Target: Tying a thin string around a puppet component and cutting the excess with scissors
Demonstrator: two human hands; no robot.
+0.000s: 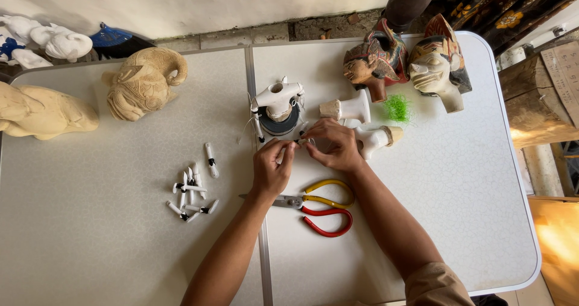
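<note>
Pinching a small white piece (300, 142) between the fingertips of both hands, I hold it near the middle of the desk (120, 251), just in front of the white holder with its dark tape roll (278, 110). My left hand (271, 170) and right hand (335, 146) each keep a narrow grip on it. Red-and-yellow pliers (319, 209) lie just below my wrists; finished white pieces (192, 192) sit leftward. As I judge it, a loose pinch could drop the piece, and an elbow shift might knock the pliers
</note>
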